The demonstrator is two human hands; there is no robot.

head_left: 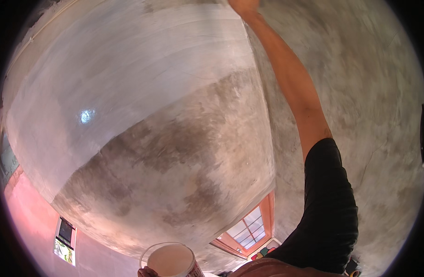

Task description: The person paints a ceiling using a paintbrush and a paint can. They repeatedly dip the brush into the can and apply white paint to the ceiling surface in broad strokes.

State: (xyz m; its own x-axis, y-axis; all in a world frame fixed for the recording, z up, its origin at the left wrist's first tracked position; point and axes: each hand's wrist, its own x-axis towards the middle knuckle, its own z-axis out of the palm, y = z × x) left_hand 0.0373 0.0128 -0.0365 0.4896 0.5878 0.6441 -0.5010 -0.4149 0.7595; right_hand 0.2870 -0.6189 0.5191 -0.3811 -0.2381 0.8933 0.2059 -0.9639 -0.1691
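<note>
At the lower edge, my left hand (147, 272) is closed on the side of a bucket (194, 268) with a thin wire handle. Pale, whitish liquid that looks like paint (171, 260) fills it nearly to the rim. High up, my right hand (244, 5) is against the wall close to the corner, cut off by the top edge. Its fingers and anything in them are out of sight. The wall facing me has a pale, shiny coated upper part (142, 64) and a mottled grey-brown lower part (165, 161).
A second rough grey wall (373, 92) meets the first at the corner on the right. Below stand an orange-framed door with glass panes (249, 231) and a pink wall (34, 212) with a narrow window (65, 240). A pipe (41, 30) runs along the upper left.
</note>
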